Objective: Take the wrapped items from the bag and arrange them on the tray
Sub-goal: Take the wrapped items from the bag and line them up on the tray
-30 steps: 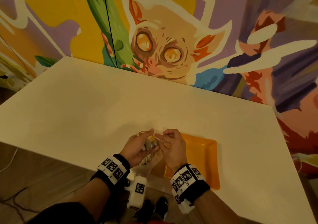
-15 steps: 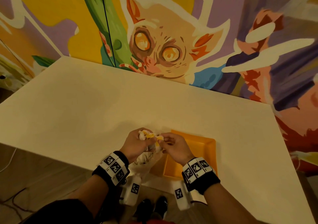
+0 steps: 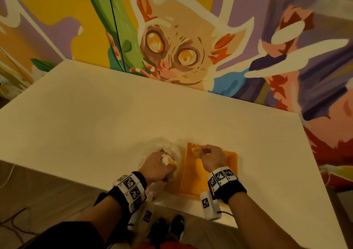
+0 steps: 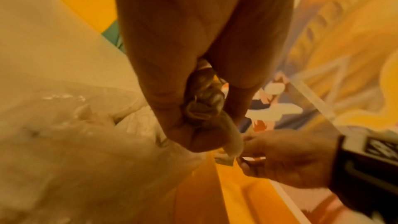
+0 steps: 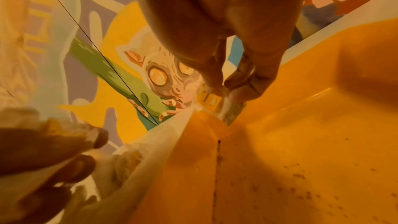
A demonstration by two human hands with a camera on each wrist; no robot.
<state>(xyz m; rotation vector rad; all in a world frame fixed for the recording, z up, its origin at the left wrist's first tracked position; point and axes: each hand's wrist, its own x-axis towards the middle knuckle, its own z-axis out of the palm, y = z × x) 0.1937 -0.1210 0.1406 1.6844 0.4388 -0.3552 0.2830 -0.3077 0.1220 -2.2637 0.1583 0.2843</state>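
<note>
Wrapped item (image 3: 195,151): yellow-and-white packet, pinched at its top edge between thumb and fingertips of right hand (image 3: 212,158), hanging below the grip over the far left corner of orange tray (image 3: 227,159). Second wrapped bundle (image 3: 167,160): clutched in curled left hand (image 3: 157,167), above clear plastic bag (image 3: 164,147) just left of the tray. White table (image 3: 95,118) beneath. Half a second earlier: both hands together at the bag mouth; now apart, right hand shifted over the tray.
</note>
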